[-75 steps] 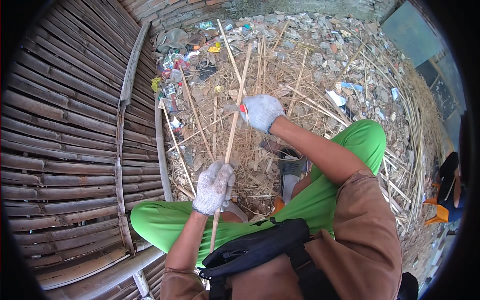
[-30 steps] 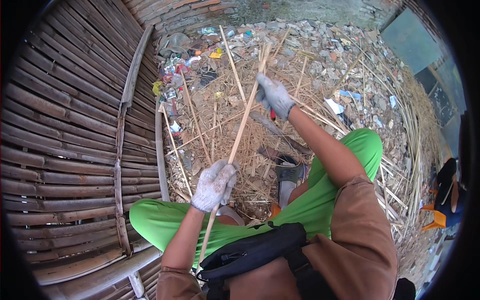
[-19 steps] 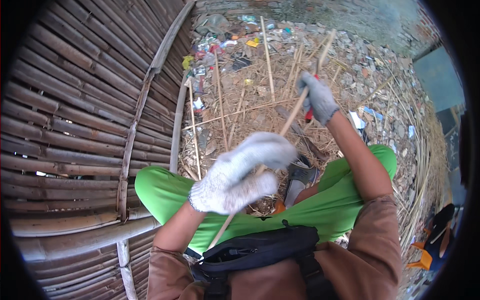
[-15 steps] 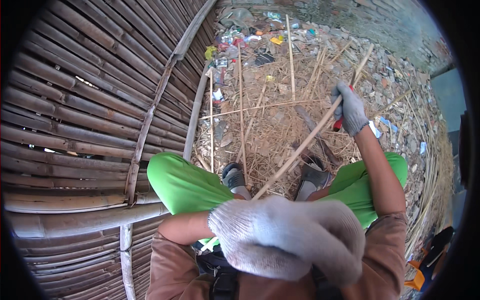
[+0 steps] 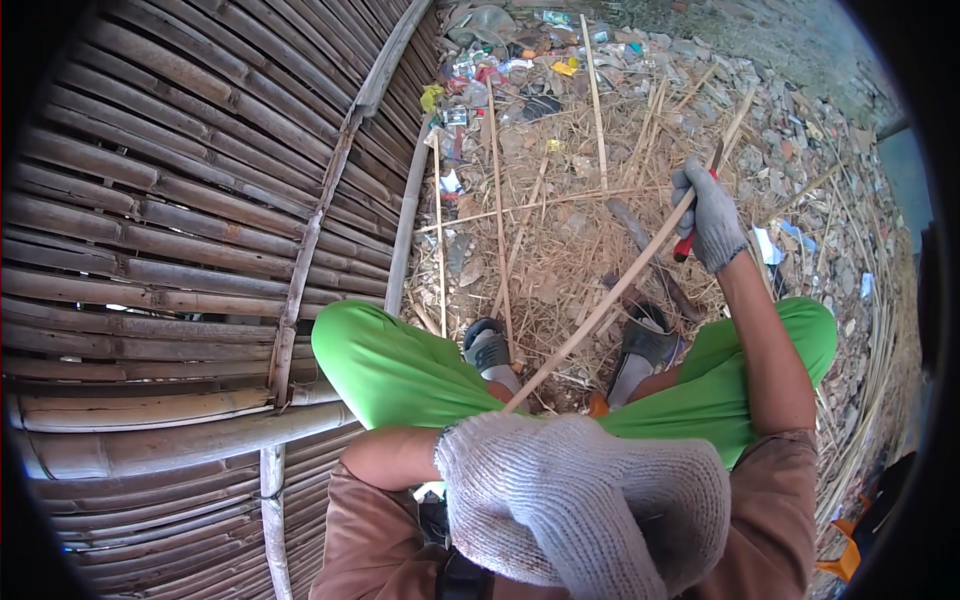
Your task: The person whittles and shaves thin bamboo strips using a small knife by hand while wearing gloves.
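My right hand (image 5: 714,215), in a pale knitted glove, is closed around a red-handled knife (image 5: 685,246) and a long bamboo strip (image 5: 620,287). The dark blade (image 5: 716,158) lies close against the strip's far part. From there the strip slants down towards me and passes behind my left hand (image 5: 580,490). This hand, also gloved, is close to the camera in front of my chest with its fingers curled. Its grip on the strip's near end is hidden by the glove.
A bamboo slat wall (image 5: 170,240) stands on the left. Several thin bamboo strips (image 5: 497,190) lie over shavings between my sandalled feet (image 5: 487,350) and beyond. A dark stick (image 5: 675,290) lies near my right foot. Litter (image 5: 490,75) and a brick wall (image 5: 700,25) are at the back.
The whole view has shifted slightly, with the ground and wall now further right. My left hand sits a little lower and looks less blurred. My right hand keeps its grip on knife and strip.
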Demonstrator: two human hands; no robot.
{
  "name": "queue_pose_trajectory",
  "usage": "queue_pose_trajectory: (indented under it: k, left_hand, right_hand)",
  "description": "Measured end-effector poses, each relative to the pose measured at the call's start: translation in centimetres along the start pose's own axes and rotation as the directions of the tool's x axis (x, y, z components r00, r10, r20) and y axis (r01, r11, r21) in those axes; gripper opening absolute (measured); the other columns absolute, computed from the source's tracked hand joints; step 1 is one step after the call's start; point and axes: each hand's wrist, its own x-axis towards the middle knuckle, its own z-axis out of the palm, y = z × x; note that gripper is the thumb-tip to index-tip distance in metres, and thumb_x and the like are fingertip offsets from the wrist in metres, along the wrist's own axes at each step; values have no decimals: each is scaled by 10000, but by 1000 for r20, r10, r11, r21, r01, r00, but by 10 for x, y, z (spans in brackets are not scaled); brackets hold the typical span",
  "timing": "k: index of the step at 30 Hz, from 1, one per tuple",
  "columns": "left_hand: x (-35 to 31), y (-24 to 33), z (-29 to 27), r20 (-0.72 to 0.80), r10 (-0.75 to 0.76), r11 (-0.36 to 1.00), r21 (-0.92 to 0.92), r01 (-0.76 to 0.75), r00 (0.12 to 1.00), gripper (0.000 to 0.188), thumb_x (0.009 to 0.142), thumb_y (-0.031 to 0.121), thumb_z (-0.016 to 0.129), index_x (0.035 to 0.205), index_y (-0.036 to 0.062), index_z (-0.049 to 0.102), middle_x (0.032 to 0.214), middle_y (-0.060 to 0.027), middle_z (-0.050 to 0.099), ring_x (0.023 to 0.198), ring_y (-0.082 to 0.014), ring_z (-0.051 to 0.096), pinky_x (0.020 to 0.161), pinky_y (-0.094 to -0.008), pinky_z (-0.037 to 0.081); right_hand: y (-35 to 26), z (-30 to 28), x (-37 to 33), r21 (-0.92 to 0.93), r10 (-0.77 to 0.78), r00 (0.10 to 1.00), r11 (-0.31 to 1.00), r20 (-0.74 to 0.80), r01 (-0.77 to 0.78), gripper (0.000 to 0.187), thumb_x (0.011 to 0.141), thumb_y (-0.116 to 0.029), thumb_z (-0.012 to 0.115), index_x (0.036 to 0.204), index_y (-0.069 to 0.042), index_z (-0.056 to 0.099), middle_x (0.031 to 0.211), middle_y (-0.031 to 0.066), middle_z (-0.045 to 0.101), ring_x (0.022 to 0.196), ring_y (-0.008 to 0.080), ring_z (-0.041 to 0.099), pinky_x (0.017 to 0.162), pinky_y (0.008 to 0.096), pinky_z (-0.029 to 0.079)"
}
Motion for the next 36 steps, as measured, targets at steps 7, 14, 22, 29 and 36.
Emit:
queue_pose_trajectory:
  k: [7,14,22,29,36]
  left_hand:
    - [-11,-8,-117,-190,-109,131,970,204,976,379,1046,266,711,1358,51,689,1301,-196,643,1103,-353,703,967,-437,598]
    - [-75,-52,-145,-622,-588,493,231,839,518,509,1104,319,634,1487,-7,557,1139,-139,723,958,-239,754,884,-374,607]
    - [-87,-47,-147,-591,-708,492,-20,870,386,415,1121,238,584,1438,-29,575,873,-55,676,705,-149,697,624,-274,586]
    - [-129,-97,-179,-739,-618,680,-330,654,269,294,1095,196,601,1303,-11,613,793,-21,601,564,-104,527,510,-271,474]
    - [-131,-105,-166,-693,-680,680,-473,560,239,295,1090,235,627,1268,0,627,819,-34,650,578,-127,551,543,-299,470]
  right_hand:
    - [-24,-28,19,31,-78,991,996,-105,81,398,1066,-456,652,976,-72,704,693,16,636,453,99,537,406,274,446]
    - [-37,-39,48,27,-96,976,994,-195,103,414,1020,-486,686,935,-84,729,720,31,650,488,137,540,451,309,455]
    - [-30,-68,73,-64,-168,913,986,-371,155,472,1047,-558,645,984,-92,695,733,9,652,514,118,557,439,300,434]
    - [53,9,-8,-847,-122,991,519,62,117,839,986,-739,552,1163,74,660,1009,267,761,998,415,748,946,495,559]
    - [134,34,-82,-742,-15,781,301,625,600,413,1010,-468,598,975,-65,680,990,215,752,966,405,746,858,505,594]
